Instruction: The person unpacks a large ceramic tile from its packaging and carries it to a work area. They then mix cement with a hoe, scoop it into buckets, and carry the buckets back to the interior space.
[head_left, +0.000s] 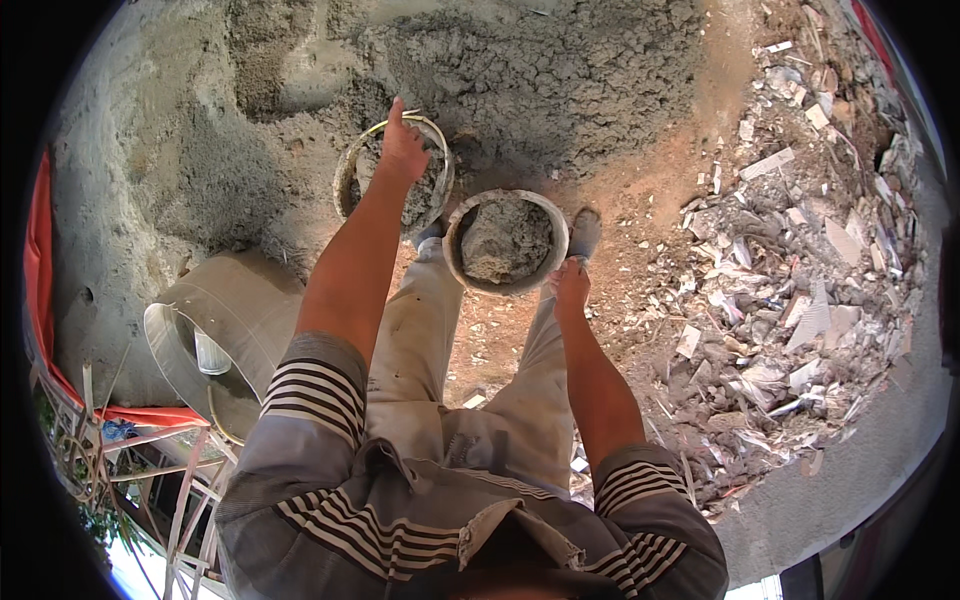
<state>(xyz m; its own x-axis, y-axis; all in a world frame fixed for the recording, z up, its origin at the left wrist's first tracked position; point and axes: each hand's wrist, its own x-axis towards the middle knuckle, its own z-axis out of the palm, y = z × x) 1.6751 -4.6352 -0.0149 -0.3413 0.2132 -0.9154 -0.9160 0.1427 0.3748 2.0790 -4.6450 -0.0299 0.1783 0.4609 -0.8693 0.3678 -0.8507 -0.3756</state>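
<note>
Two round buckets of wet grey mortar are in front of me. My left hand [405,152] is over the left bucket [345,185], near its far rim, with one finger stretched out and the others partly hidden. A pale handle runs along that rim; no grip on it shows. The right bucket [455,265] is nearer, between my lower legs, heaped with mortar [505,240]. My right hand [570,286] is closed on its near right edge, and the fingertips are partly hidden. The bucket looks slightly raised, but I cannot tell whether it touches the ground.
A broad bed of wet mortar [540,80] spreads beyond the buckets. Broken rubble and scraps [770,310] cover the right side. A large pale drum [245,300] lies at left with a small white container [211,354] in it. Wooden poles and red sheeting [40,250] edge the left.
</note>
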